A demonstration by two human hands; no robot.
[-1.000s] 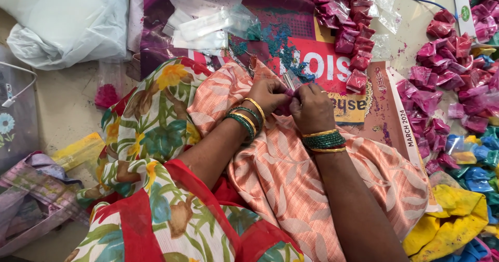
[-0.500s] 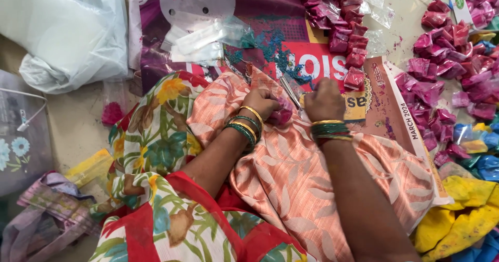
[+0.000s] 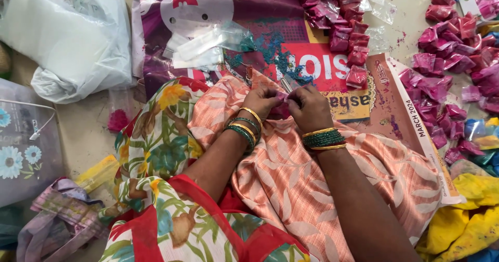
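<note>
Hands drifted left | 2 hands: left hand (image 3: pixel 264 100), right hand (image 3: pixel 307 108) | 1 pink packet (image 3: pixel 284 99)

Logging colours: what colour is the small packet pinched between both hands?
Pink small packet, pinched between left hand and right hand; head view.

— Where can we get a hand through?
— Bare floor (image 3: pixel 86 122) on our left, between the white bag (image 3: pixel 67 38) and the lap.
— And right?
— Pink packets (image 3: pixel 447 49) crowd it; the yellow bags (image 3: pixel 468 210) block lower down.
</note>
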